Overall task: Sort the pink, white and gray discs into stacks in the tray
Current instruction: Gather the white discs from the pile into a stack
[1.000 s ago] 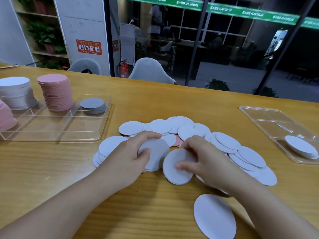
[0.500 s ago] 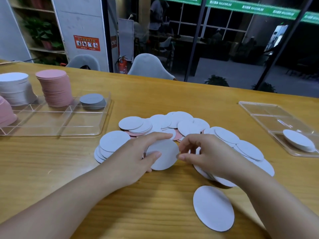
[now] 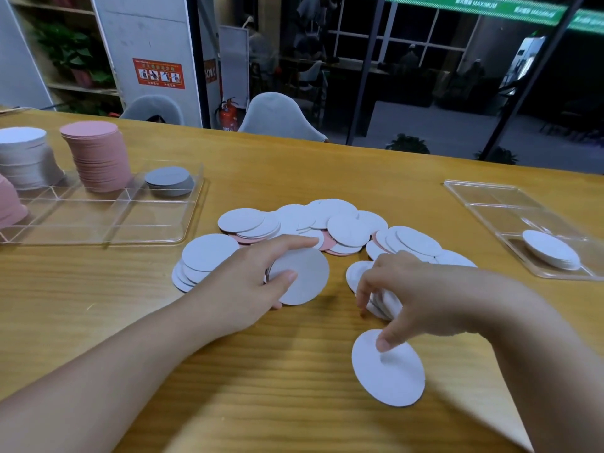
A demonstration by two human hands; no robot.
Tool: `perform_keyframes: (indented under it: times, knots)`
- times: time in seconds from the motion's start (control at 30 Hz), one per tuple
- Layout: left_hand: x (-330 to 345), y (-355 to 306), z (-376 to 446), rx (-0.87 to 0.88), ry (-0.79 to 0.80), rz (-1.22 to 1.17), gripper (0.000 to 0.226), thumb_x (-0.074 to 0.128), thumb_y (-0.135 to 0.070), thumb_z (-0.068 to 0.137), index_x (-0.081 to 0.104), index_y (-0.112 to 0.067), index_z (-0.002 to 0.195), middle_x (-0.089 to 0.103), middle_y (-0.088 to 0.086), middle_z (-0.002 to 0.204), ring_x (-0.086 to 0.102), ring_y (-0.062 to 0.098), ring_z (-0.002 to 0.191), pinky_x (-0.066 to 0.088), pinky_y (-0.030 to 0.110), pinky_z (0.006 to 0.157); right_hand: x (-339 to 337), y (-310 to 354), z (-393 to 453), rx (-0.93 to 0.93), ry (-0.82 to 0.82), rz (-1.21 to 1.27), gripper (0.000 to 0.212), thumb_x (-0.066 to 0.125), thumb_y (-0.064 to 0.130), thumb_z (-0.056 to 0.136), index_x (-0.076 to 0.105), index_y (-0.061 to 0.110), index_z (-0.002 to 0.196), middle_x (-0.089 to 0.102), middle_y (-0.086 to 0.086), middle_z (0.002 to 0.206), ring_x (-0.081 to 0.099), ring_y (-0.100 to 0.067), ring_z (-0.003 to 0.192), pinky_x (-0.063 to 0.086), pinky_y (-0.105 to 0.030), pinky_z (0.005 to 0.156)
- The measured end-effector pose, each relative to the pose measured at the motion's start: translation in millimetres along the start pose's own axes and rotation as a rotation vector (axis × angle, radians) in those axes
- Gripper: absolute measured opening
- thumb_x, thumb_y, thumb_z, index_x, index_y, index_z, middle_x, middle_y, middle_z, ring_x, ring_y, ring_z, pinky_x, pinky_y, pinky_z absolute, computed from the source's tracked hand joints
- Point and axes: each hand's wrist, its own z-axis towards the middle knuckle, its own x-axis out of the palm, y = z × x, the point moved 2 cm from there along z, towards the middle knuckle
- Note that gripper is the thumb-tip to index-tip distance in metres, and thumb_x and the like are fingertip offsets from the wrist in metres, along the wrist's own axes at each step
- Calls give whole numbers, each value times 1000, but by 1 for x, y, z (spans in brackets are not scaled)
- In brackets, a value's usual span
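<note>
A: Reaching away from the small gathered stack (image 3: 302,276), your right hand (image 3: 421,289) now has its thumb on a lone white disc (image 3: 389,371) near the front edge of the counter (image 3: 294,168). A second ago both hands worked on that stack; half a second ago the right hand met it at the edge.

B: And my left hand (image 3: 248,282)?

A: Its grip is still curled round the stack, thumb on top, fingers along the far rim. The right hand's fingers hang loosely bent, only the thumb pressing the lone disc.

B: So what does that mean?

A: Probably you are pulling the stray disc in to add it to the stack before carrying it to the tray (image 3: 98,220).

B: Counts?

A: Two clear trays: the left one holds four stacks, two pink (image 3: 96,155), one white (image 3: 23,158), one low gray (image 3: 168,181). The right tray (image 3: 490,207) holds one low white stack (image 3: 550,248). The loose pile (image 3: 327,223) has too many overlapping discs to count, mostly white, a few pink.
</note>
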Motion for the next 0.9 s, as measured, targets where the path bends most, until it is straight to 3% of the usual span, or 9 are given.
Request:
perform_keyframes:
  times: [0.07, 0.13, 0.23, 0.43, 0.57, 0.73, 0.83, 0.9]
  knots:
    - [1, 2, 0, 5, 11, -12, 44, 50, -25, 94, 46, -65, 112, 58, -17, 103, 67, 10, 68, 56, 34, 74, 2, 1, 0, 23, 42, -20, 42, 74, 48, 68, 47, 46, 100, 35, 18, 110, 44, -4, 98, 46, -32, 83]
    - [3, 1, -1, 25, 24, -29, 45, 51, -24, 93, 46, -64, 113, 51, -37, 106, 67, 10, 69, 56, 30, 73, 5, 3, 1, 30, 51, -34, 40, 75, 46, 66, 48, 45, 96, 34, 17, 109, 42, -8, 104, 46, -36, 85]
    - [4, 0, -1, 26, 28, -46, 50, 52, -17, 93, 47, -64, 109, 47, -49, 97, 67, 9, 65, 53, 19, 68, 8, 7, 2, 24, 19, -57, 33, 76, 38, 68, 53, 37, 92, 35, 15, 104, 39, -8, 99, 46, -33, 74]
    - [5, 2, -1, 21, 29, -56, 51, 54, -17, 92, 46, -64, 112, 49, -44, 101, 66, 11, 68, 57, 33, 74, 10, 8, 6, 0, 4, -68, 19, 73, 31, 76, 56, 29, 84, 41, 10, 97, 42, -4, 84, 42, -27, 63]
    - [6, 2, -1, 30, 32, -52, 49, 54, -21, 92, 45, -66, 112, 49, -44, 101, 66, 10, 68, 57, 35, 75, 6, 4, 11, -51, -57, 94, 14, 66, 28, 82, 56, 28, 73, 52, 13, 72, 49, -3, 63, 39, -22, 56]
    - [8, 3, 1, 43, 22, -73, 48, 48, -22, 95, 48, -69, 106, 58, -32, 79, 64, 7, 61, 56, 29, 73, -3, 3, 22, -119, -367, 358, 16, 64, 28, 86, 55, 25, 73, 53, 12, 64, 47, 0, 58, 37, -15, 56]
    - [11, 3, 2, 47, 29, -119, 31, 51, -38, 90, 49, -58, 113, 57, -33, 74, 59, 3, 60, 59, 35, 70, -1, 4, 27, -129, -499, 526, 13, 63, 26, 87, 57, 20, 77, 62, 6, 66, 56, -5, 61, 45, -22, 63]
    - [11, 3, 2, 63, 36, -115, 36, 56, -39, 87, 48, -60, 115, 55, -41, 92, 64, 4, 66, 59, 32, 69, 2, 6, 29, -149, -498, 600, 11, 62, 23, 87, 58, 18, 78, 66, 2, 67, 61, -11, 65, 50, -31, 68]
